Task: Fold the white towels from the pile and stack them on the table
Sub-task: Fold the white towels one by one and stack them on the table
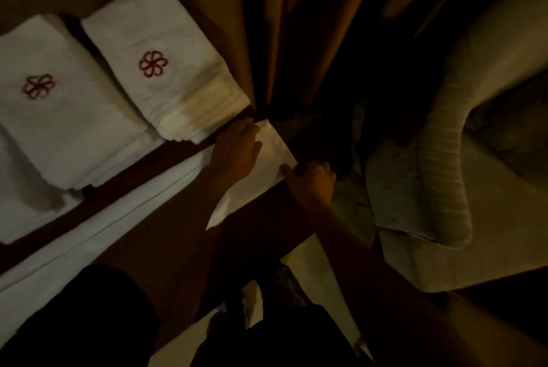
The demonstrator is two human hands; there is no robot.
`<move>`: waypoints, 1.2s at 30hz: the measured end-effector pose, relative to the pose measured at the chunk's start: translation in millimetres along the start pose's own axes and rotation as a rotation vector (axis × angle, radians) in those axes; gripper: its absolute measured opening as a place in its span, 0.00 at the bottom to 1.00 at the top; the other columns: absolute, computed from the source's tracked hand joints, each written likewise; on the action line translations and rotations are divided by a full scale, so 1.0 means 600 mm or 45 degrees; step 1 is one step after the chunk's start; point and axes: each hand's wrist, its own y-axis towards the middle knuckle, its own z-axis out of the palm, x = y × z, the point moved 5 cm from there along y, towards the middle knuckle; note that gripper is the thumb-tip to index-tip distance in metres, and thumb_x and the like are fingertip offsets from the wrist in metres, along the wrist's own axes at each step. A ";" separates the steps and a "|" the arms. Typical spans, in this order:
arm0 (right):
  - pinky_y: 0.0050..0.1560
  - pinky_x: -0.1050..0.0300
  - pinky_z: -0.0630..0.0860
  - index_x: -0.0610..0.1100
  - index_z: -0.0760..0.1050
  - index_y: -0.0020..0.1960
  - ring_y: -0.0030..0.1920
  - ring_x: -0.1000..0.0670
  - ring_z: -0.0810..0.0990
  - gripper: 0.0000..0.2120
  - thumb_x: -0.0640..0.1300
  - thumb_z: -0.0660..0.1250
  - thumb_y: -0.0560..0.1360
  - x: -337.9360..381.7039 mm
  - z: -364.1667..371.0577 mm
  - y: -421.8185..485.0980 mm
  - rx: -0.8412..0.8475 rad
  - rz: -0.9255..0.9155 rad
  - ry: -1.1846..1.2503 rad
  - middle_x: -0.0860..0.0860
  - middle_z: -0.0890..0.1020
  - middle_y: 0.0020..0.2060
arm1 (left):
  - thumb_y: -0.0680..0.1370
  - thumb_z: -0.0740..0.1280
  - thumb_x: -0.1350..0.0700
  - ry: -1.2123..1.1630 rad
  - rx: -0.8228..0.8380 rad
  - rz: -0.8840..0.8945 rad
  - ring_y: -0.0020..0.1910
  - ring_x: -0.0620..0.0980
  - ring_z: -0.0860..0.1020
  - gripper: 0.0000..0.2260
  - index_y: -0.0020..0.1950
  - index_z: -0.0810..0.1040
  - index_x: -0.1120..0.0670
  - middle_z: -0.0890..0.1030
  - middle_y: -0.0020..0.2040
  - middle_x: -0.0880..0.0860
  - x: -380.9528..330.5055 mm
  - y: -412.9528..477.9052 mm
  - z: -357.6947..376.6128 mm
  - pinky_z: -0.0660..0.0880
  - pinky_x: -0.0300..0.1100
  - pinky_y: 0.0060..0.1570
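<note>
hands are working a white towel (272, 150)
left hand (237, 148) is pressing it flat-fingered — right hand (312, 181) is pinching its corner, near two folded stacks (166, 75)

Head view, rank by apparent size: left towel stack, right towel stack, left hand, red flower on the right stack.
Largest: left stack and right stack, too alike to rank, left one cropped.
Then left hand.
Smallest: red flower.

The stacks (184, 87) are white terry cloth, rough and matt; the towel (274, 147) looks smoother; the curtain (267, 25) is matt cloth.
</note>
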 end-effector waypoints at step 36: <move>0.36 0.61 0.76 0.45 0.77 0.48 0.40 0.56 0.79 0.08 0.44 0.73 0.72 0.146 0.005 -0.323 -0.249 -0.821 0.546 0.55 0.80 0.41 | 0.76 0.73 0.54 -0.531 -0.282 -0.240 0.50 0.55 0.81 0.07 0.52 0.80 0.54 0.83 0.49 0.55 0.125 -0.245 -0.221 0.74 0.43 0.48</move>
